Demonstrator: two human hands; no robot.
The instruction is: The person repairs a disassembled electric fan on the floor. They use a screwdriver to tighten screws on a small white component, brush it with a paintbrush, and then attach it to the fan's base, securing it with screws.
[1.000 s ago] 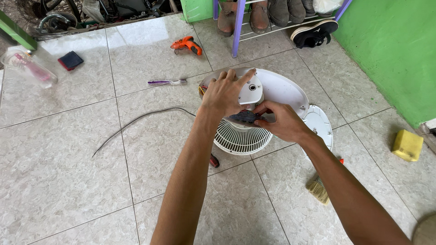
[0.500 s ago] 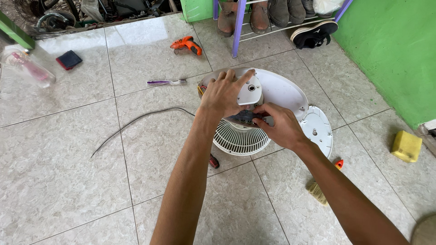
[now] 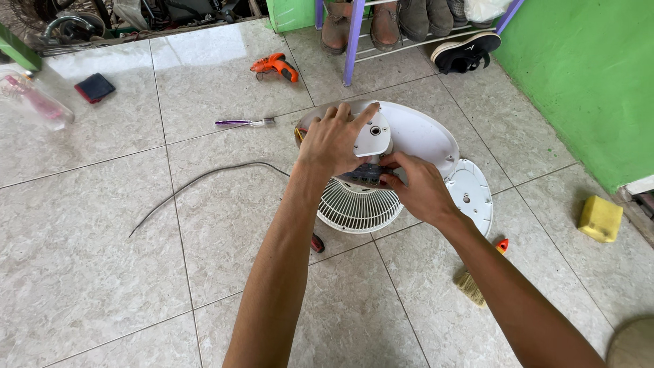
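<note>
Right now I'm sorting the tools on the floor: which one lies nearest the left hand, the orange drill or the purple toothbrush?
The purple toothbrush, just left of the left hand; the orange drill lies farther back toward the shoe rack.

Left hand (image 3: 334, 140) pressed flat on white fan base (image 3: 422, 133); right hand (image 3: 419, 187) pinching grey switch block (image 3: 366, 174) above grille (image 3: 357, 208).

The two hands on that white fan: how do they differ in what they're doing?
The left hand lies spread and flat on the white fan body, fingers reaching its round hub; the right hand is curled, fingertips pinching a small dark part by the grille. The left sits farther from the camera, the right nearer. Both are bare and touch the fan.
</note>
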